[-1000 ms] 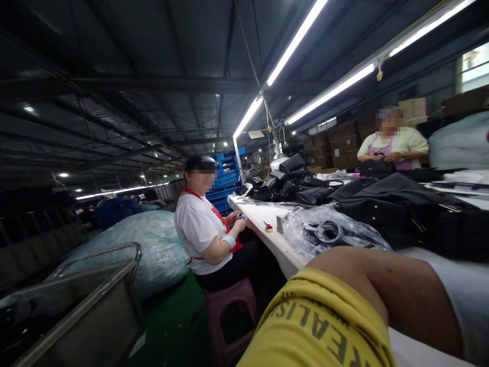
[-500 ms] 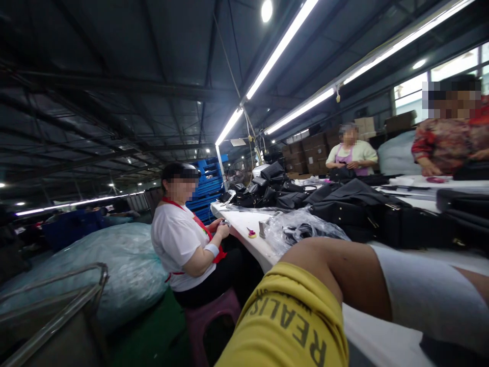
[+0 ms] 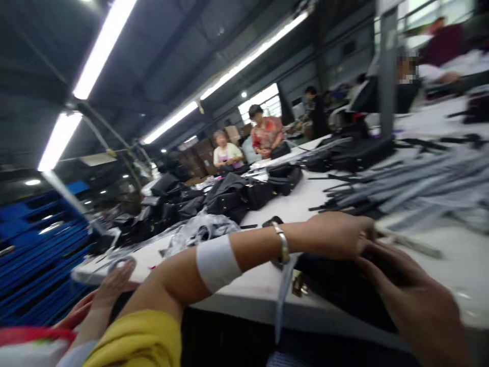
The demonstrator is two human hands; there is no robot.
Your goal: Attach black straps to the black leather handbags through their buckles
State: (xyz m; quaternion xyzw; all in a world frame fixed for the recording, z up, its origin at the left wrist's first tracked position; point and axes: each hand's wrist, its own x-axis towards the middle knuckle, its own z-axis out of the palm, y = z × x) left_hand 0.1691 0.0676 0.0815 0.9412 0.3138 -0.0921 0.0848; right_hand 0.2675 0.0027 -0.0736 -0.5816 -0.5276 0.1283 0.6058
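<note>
In front of me a black bag (image 3: 340, 285) lies at the table's near edge, with brass-coloured metal fittings (image 3: 299, 283) and a pale strip hanging at its left end. My left hand (image 3: 336, 235), with a bracelet at its wrist, reaches across and closes its fingers on the bag's upper edge. Close beside it, my right hand (image 3: 424, 300) grips the same edge from the right, thumb and fingers bent. The fingertips of both hands meet there; motion blur hides exactly what part they pinch.
A co-worker's hand (image 3: 114, 280) is close by my left elbow. Black bags (image 3: 244, 193) pile up along the white table (image 3: 301, 204), near crumpled plastic wrap (image 3: 202, 229). Grey and black strips (image 3: 412, 178) lie at right. Several people work across the table.
My view has swung to the right. Both hands and the black bag have come into sight; before, only my left arm showed. The seated co-worker is now mostly out of frame.
</note>
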